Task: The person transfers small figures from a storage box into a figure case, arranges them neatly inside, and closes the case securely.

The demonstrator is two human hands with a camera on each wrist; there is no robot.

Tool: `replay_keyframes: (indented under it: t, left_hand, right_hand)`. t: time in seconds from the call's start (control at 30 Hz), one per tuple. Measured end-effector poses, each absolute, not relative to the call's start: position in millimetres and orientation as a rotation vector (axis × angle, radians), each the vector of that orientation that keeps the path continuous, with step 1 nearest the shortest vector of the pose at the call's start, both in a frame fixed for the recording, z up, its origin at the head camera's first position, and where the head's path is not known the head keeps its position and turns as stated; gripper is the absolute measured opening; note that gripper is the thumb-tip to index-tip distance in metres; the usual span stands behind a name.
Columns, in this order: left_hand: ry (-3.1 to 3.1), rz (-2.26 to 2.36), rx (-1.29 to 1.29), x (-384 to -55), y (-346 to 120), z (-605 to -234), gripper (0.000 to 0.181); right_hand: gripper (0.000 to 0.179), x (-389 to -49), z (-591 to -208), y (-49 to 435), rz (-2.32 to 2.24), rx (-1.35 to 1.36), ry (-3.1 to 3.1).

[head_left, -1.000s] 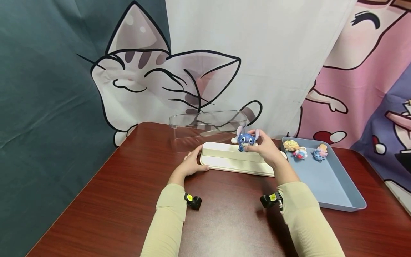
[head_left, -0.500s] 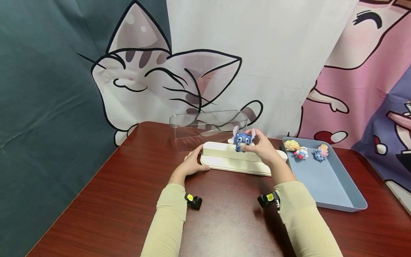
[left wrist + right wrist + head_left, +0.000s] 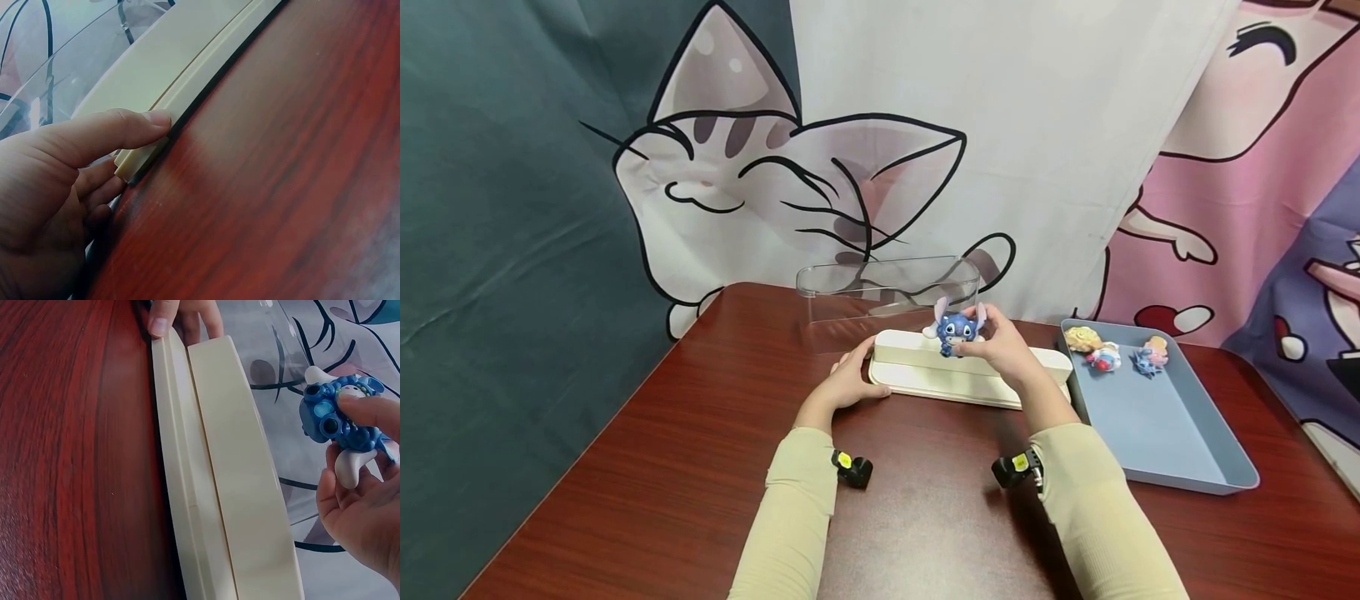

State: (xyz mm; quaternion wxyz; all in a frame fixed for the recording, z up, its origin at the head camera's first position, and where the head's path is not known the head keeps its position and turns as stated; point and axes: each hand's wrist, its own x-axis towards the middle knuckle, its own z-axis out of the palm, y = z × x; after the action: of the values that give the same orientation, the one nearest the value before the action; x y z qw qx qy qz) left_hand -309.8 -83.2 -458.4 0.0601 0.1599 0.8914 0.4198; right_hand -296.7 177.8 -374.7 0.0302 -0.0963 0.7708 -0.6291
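Observation:
A cream two-step display base [image 3: 940, 380] lies on the table. My left hand [image 3: 842, 385] grips its left end; in the left wrist view the thumb [image 3: 137, 125] presses the front edge, the other fingers behind the end. My right hand [image 3: 1009, 357] pinches a small blue cartoon figurine [image 3: 956, 330] with long ears and white side parts, held above the base's upper step. The right wrist view shows the figurine [image 3: 344, 415] apart from the base, its underside towards that camera.
Behind the base stands a clear plastic cover [image 3: 887, 287]. To the right is a blue-grey tray [image 3: 1157, 433] with several colourful figurines [image 3: 1103, 357] near its far end. A printed cloth [image 3: 1037, 125] hangs behind the brown table [image 3: 700, 433].
My right hand has carried the blue figurine leftward along the base, from nearer its right part to about its middle. The left hand and the base have stayed in place.

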Motion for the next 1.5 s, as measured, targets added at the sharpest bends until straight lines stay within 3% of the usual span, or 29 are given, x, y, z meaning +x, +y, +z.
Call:
replay_keyframes:
  t: [1.13, 1.5]
  left_hand:
    - [2.689, 1.270, 0.514, -312.7, -83.3, -460.8, 0.099]
    - [2.685, 1.186, 0.513, -314.4, -86.1, -458.1, 0.091]
  right_hand:
    - [0.050, -295.9, -388.7, 145.7, -1.906, -0.259, 2.444]
    - [0.050, -293.2, -389.8, 137.5, -1.893, -0.265, 2.493]
